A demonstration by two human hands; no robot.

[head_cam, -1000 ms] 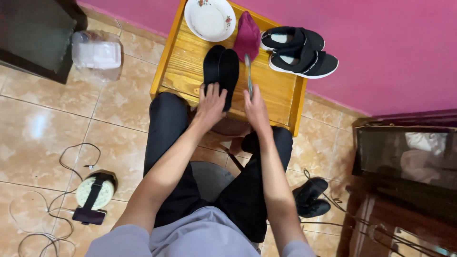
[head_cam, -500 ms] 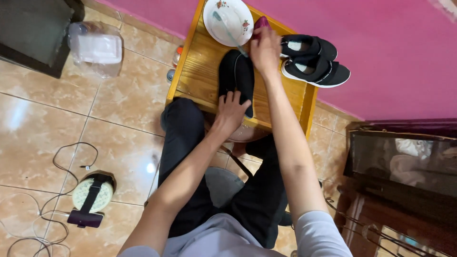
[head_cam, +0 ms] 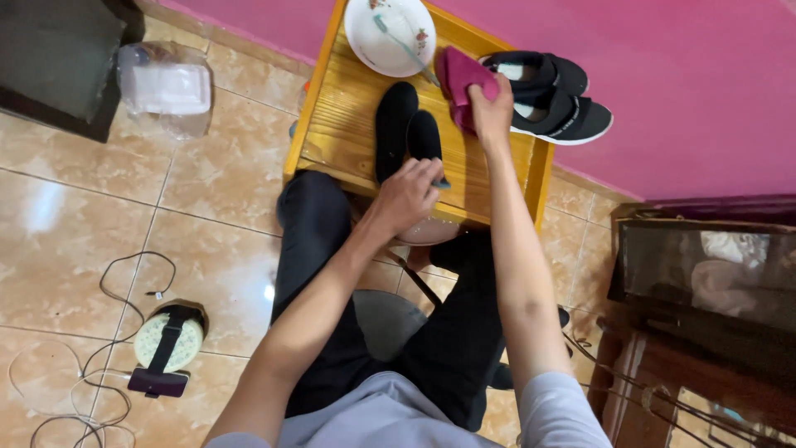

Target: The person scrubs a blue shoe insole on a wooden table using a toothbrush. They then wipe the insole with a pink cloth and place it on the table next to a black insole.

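Observation:
My left hand [head_cam: 408, 196] grips the near end of two black insoles [head_cam: 398, 133] that lie on a yellow wooden table [head_cam: 348, 124]. My right hand [head_cam: 489, 112] is closed on a crumpled magenta cloth [head_cam: 458, 76] just right of the insoles. A white plate [head_cam: 377, 37] with a toothbrush [head_cam: 405, 48] across it sits at the table's far end. Two black slip-on shoes [head_cam: 551, 95] with white soles rest at the table's right side against the pink wall.
A clear plastic bag [head_cam: 166, 87] lies on the tiled floor to the left. A small round device [head_cam: 168, 342] with cables sits at lower left. A dark wooden cabinet [head_cam: 705, 315] stands at right. My black-trousered legs reach under the table.
My right hand left the toothbrush on the plate and came back a little onto the magenta cloth. My left hand stayed on the insoles.

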